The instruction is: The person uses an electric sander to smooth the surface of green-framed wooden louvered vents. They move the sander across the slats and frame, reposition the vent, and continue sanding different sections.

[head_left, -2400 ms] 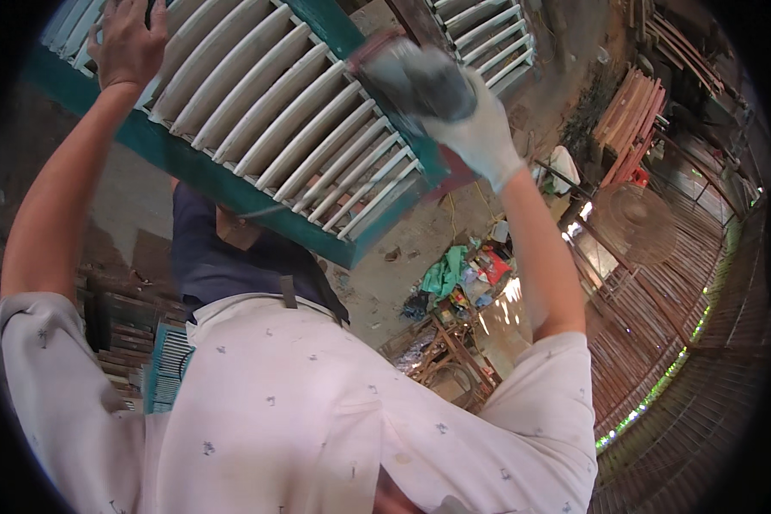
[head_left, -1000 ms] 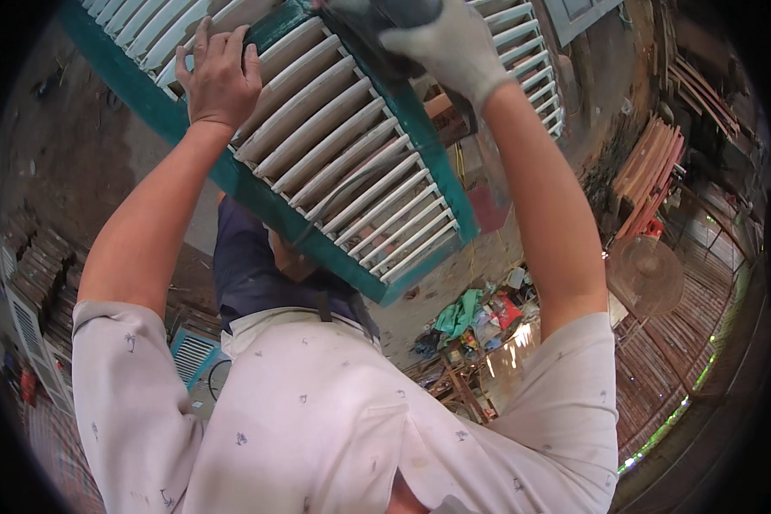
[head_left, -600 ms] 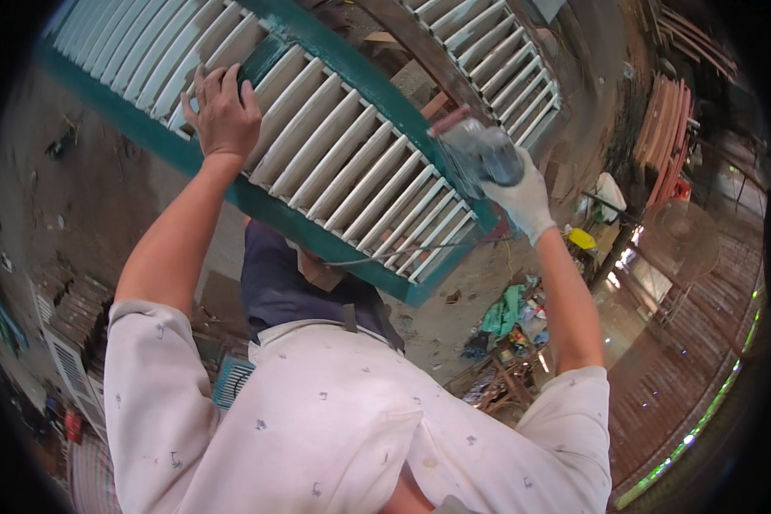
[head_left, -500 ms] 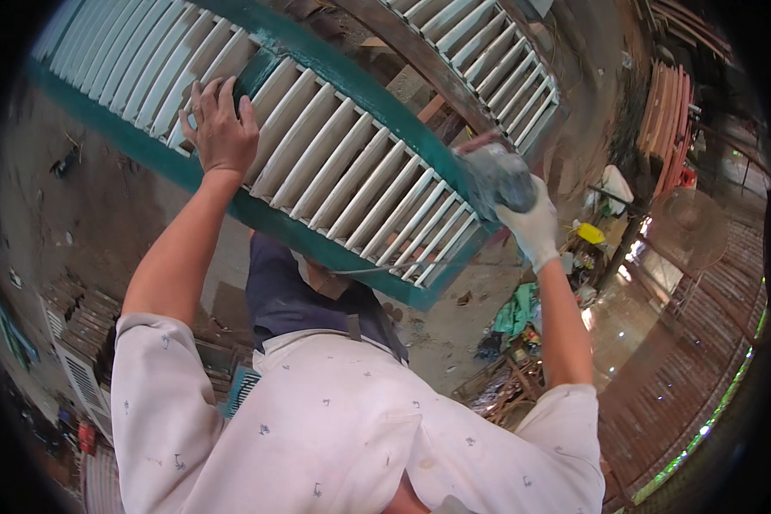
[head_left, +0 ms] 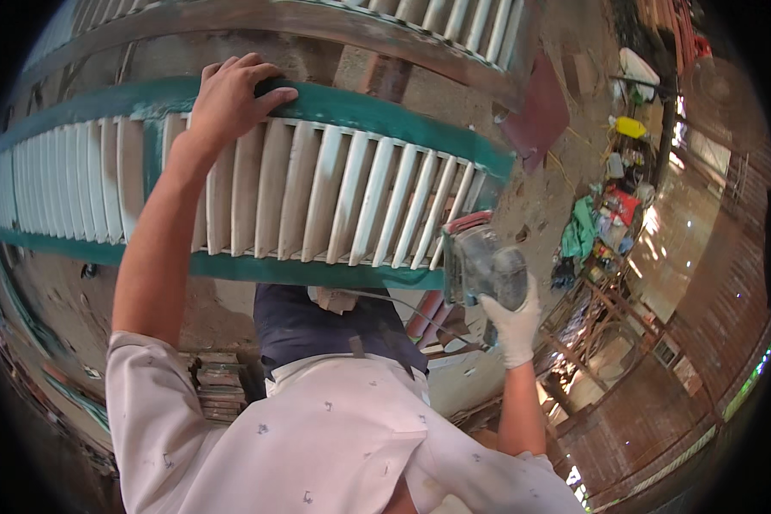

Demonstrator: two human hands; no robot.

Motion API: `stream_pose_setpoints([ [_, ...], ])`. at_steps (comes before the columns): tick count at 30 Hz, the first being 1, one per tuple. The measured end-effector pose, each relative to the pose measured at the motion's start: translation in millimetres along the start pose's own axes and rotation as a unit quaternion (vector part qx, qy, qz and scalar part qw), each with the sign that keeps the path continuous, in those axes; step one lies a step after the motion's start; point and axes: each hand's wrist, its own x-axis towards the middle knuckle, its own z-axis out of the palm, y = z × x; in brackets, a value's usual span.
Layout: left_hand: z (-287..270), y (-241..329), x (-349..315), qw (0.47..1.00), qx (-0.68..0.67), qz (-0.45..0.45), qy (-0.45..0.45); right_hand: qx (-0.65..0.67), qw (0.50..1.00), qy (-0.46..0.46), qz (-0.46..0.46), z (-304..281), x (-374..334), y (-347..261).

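Note:
A louvered shutter (head_left: pixel 385 120) with a green frame and pale slats lies across in front of me. My left hand (head_left: pixel 234 98), bare, grips its far rail, with the fingers curled over the edge and the thumb along the top. In my right hand (head_left: pixel 516 330), which wears a whitish glove, is a dusty grey power sander (head_left: pixel 486 264) with a reddish base edge. The sander is tilted against the shutter's near right corner. Its contact face is hidden from view.
Beyond the shutter lies another slatted panel with a brown wooden frame (head_left: pixel 317 27). A dark red board (head_left: pixel 541 116) is past the right end. At right are a yellow container (head_left: pixel 630 128), green cloth (head_left: pixel 580 227) and clutter. Wood pieces (head_left: pixel 218 381) are stacked lower left.
The shutter now appears more level across the view. My left hand has gone from the slats to the far rail. The sander has moved from the far right corner to the near one.

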Motion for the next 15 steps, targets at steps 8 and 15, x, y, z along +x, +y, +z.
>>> stream_pose_setpoints([
  [8,28.8,86.3,49.0,0.992,0.038,-0.004,-0.119,0.1,0.995,0.014,0.006,28.4,-16.7,36.8],
  [15,61.1,173.3,72.1,0.983,0.086,-0.05,-0.154,0.034,0.998,-0.015,-0.057,22.9,0.9,48.7],
])
